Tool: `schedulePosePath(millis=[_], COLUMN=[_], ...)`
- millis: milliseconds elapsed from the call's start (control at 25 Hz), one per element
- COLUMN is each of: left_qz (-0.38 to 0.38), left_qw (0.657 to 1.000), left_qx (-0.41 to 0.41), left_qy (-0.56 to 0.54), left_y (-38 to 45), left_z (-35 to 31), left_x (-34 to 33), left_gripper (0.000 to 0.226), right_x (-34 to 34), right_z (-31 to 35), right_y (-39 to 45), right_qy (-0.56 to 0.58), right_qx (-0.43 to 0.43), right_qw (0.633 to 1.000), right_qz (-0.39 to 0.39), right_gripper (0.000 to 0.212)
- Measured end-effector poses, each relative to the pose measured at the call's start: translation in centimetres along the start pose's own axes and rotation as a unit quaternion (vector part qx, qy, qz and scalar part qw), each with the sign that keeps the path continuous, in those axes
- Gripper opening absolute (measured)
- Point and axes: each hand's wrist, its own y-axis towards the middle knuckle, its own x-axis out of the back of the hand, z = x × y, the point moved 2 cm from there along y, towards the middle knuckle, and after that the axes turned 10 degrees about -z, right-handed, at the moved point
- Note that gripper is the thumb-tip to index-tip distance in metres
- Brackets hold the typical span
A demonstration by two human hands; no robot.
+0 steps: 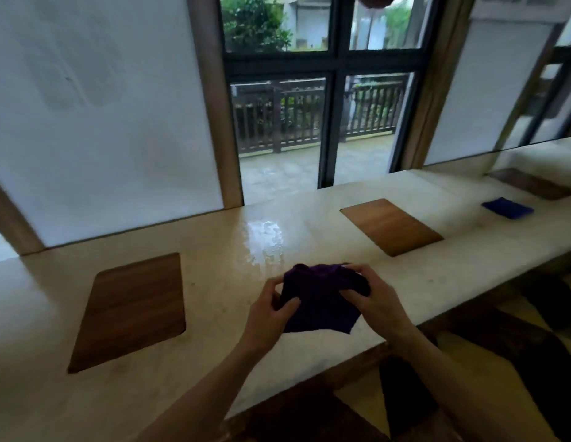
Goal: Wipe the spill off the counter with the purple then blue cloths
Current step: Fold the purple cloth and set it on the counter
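Head view: purple cloth point(320, 301) partly behind hands point(325, 306).

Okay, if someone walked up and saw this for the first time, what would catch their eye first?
Probably the purple cloth, bunched between the left hand and right hand over the counter's near edge. Just beyond it, a wet spill glints below the window. Far right, a blue cloth lies alone.

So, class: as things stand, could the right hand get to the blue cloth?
Probably not yet. The right hand and left hand both grip the purple cloth, and the blue cloth lies far off along the counter. Nothing blocks the path.
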Motion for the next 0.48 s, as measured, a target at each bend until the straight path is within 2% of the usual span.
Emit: schedulePosePath(millis=[320, 480], left_qz=[0.132, 0.15], left_qw=[0.981, 0.969], left_qx=[-0.108, -0.16], left_qy=[-0.089, -0.114], left_y=[1.2, -0.1], left_z=[-12.8, -17.2], left_x=[-21.4, -30.5], left_gripper=[0.02, 0.024], right_x=[23.5, 32.4], right_z=[-4.0, -5.9], right_y=[-0.9, -2.8], right_qy=[-0.032, -0.042], right_qx=[-0.026, -0.047], right_qw=[0.983, 0.963], right_qz=[-0.181, -0.262], right_gripper=[0.034, 0.03])
